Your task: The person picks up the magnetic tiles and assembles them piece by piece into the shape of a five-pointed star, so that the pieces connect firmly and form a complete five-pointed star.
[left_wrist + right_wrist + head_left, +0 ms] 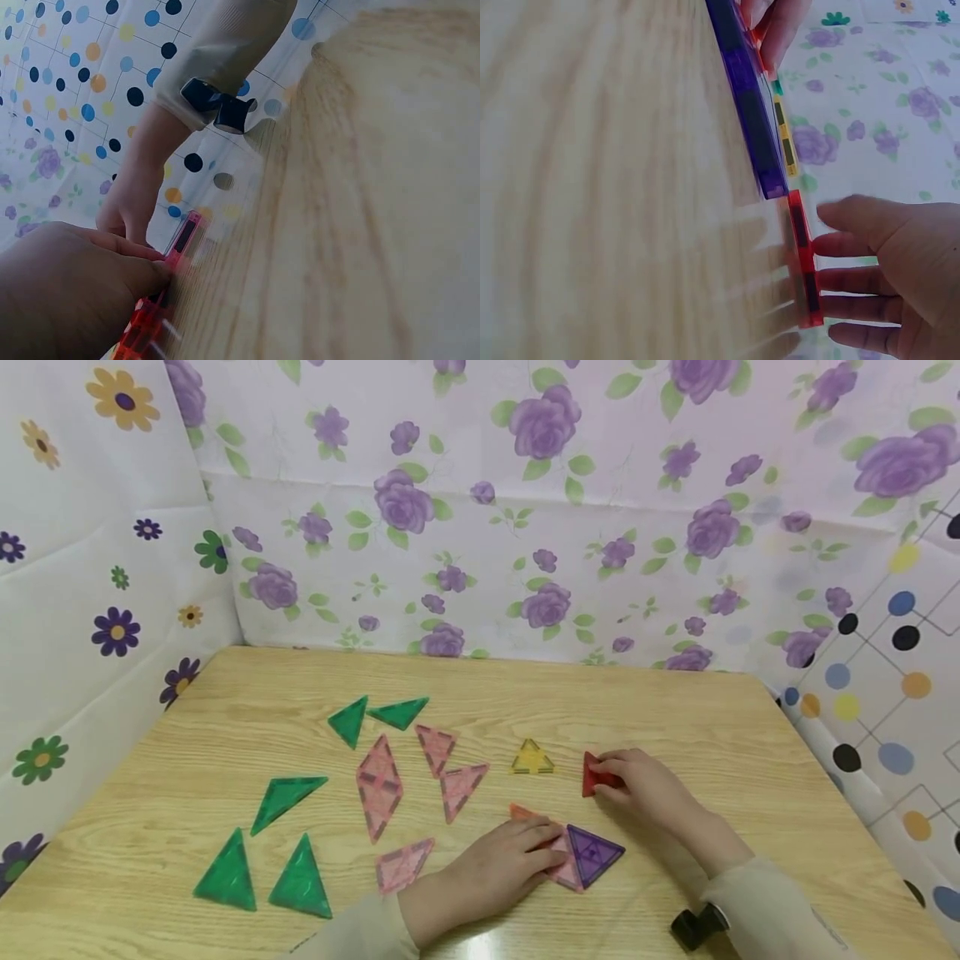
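Note:
My left hand (498, 870) rests on a pink triangular magnetic tile (567, 870), its fingertips over the top. An orange tile (522, 812) shows past the fingers, and a purple triangle tile (596, 856) lies against the pink one's right side. In the left wrist view the thumb and a finger touch the pink tile's edge (182, 238). My right hand (648, 789) touches a red triangle tile (590, 774), partly covered by its fingers. The right wrist view shows those fingers straight along the red tile (806, 262), which lies flat on the table.
A yellow triangle tile (532, 758) lies beyond the left hand. Pink tiles (378, 789) and several green triangle tiles (300, 881) spread over the table's (675, 693) left half. A black wrist device (699, 927) sits by the right sleeve. Patterned cloths (480, 560) stand around the table.

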### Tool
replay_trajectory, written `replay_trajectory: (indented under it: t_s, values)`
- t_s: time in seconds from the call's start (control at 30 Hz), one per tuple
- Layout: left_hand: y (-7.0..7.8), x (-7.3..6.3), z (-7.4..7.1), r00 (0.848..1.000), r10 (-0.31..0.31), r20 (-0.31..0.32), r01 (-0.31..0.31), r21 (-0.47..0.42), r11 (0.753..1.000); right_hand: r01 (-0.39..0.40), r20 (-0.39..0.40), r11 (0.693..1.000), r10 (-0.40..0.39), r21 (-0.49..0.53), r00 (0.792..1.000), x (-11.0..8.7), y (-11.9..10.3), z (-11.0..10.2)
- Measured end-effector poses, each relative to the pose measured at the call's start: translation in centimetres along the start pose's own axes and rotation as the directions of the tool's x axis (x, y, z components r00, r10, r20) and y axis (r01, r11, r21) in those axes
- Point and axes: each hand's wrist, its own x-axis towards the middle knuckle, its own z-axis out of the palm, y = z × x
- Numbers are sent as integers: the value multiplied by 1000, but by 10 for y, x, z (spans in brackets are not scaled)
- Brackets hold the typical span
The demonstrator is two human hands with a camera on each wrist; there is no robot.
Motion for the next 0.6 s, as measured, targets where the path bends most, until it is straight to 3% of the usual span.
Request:
replay_trajectory:
  t_s: [0.17,0.4,0.6]
  values:
    - [1,-1,0,1000,-2,8,2,6,1000,-65,13,998,65,13,998,-6,-3,2]
    - [1,0,1,1000,0,6,0,-6,1000,-93,15,996,93,18,996,-12,-4,4]
    - [1,-1,1,1000,-9,19,9,-5,1000,-134,-29,991,134,9,991,-12,-11,6]
